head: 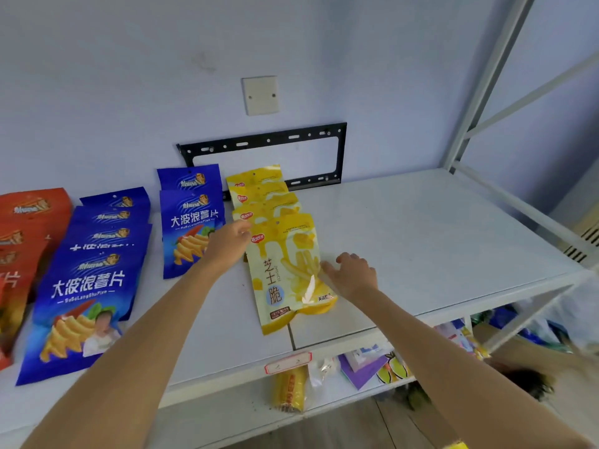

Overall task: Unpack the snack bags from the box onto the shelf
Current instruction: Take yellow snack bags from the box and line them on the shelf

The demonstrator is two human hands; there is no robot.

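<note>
A row of yellow snack bags [259,196] lies overlapped on the white shelf [421,241], and the front yellow bag [285,273] lies on top at the near end. My left hand [228,243] touches that bag's upper left corner with its fingers curled at the edge. My right hand [353,275] lies at the bag's right edge, fingers spread and relaxed, fingertips against it. Blue snack bags [191,222] lie in two rows to the left, a long row [94,280] among them. Red bags [22,241] lie at the far left. The box is not in view.
A black metal bracket [262,150] leans on the wall behind the bags. The shelf's white upright frame [479,92] rises at the right. A lower shelf [356,387] holds mixed packets. The shelf's right half is bare.
</note>
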